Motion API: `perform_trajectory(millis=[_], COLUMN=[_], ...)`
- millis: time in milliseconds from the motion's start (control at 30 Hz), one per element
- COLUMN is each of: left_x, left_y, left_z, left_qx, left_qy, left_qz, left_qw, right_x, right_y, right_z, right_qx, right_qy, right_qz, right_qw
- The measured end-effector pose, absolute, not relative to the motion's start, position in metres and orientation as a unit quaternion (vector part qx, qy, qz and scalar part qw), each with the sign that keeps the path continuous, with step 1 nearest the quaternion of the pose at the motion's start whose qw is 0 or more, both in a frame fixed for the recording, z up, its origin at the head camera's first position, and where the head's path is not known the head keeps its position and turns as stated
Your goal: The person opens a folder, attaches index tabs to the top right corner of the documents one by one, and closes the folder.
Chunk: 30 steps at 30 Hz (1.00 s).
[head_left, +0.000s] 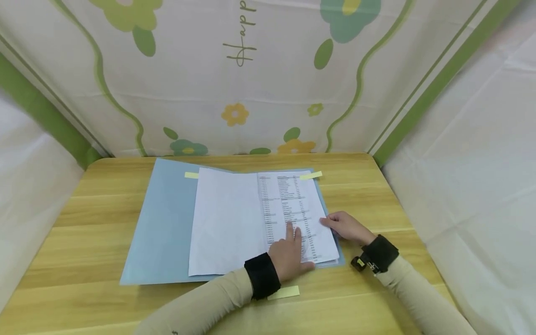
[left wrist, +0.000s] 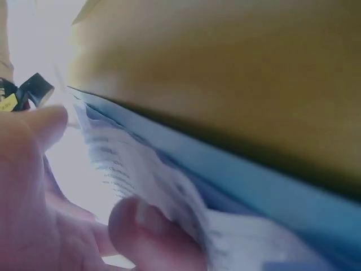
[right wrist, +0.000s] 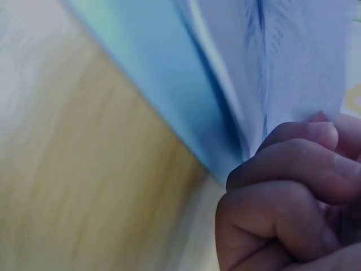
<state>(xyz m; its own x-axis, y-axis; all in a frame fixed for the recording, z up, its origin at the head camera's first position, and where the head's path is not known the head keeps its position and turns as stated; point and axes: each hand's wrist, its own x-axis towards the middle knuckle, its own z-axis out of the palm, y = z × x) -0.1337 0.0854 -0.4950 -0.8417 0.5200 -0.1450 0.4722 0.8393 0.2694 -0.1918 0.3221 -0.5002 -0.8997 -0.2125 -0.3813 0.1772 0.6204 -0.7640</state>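
A light blue folder (head_left: 163,223) lies spread open with white sheets inside. Its left sheet (head_left: 228,218) is blank, while the right printed sheet (head_left: 311,195) carries columns of text. My left hand (head_left: 289,255) rests on the lower part of the printed sheet, index and middle fingers extended over the text. At that sheet's right edge, my right hand (head_left: 345,226) pinches the paper between thumb and fingers. The right wrist view shows the curled fingers (right wrist: 282,169) at the sheet's edge, with the blue folder (right wrist: 163,84) beneath. In the left wrist view the page edge (left wrist: 141,164) curves up beside a fingertip.
Yellow strips mark the top left (head_left: 191,175), top right (head_left: 311,175) and front (head_left: 284,292) around the folder. The wooden table (head_left: 75,232) meets a patterned cloth wall (head_left: 268,83) behind. White cloth (head_left: 473,153) hangs at the right side.
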Motion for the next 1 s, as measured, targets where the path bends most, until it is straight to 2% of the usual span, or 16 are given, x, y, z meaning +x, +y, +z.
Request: perform_trajectory(millis=[400, 633, 800, 1000], left_x=[-0.136, -0.135, -0.132, -0.127], left_y=[0.082, 0.078, 0.069, 0.05], left_z=[-0.498, -0.493, -0.482, -0.47], left_qx=[0.299, 0.322, 0.319, 0.305], left_qy=[0.941, 0.928, 0.919, 0.898], left_qz=[0.139, 0.181, 0.224, 0.317], left_qw=[0.08, 0.058, 0.054, 0.026], right_x=[-0.195, -0.194, -0.198, -0.215], right_y=[0.316, 0.313, 0.312, 0.298], right_z=[-0.489, -0.489, -0.493, -0.493], right_qx=[-0.017, -0.008, -0.034, -0.043], right_qy=[0.804, 0.705, 0.73, 0.782], right_qz=[-0.535, -0.659, -0.633, -0.57], right_qw=[0.258, 0.263, 0.256, 0.249])
